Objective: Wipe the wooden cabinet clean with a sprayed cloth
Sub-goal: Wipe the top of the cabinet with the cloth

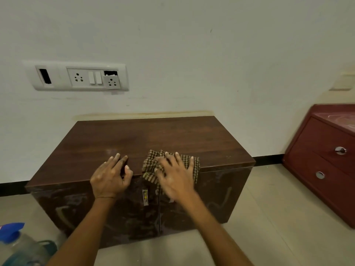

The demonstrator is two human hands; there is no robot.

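Head view, cabinet (107, 143): we see its dark wooden top, with smeared double doors below.
Cloth (151, 166): checked and bunched, it lies on the cabinet top at the front edge, right of the door seam, one corner drooping over.
Right hand (174, 175): fingers spread flat, pressing the cloth down; slightly blurred.
Left hand (111, 175): open, resting on the cabinet top left of the cloth, holding nothing.
Spray bottle (11, 235): on the floor, left of the cabinet.
Step in hand: we judge we are wiping the top.
Next move: probably sweep toward the cabinet's unwiped back and left, pressing evenly; the doors still need wiping.
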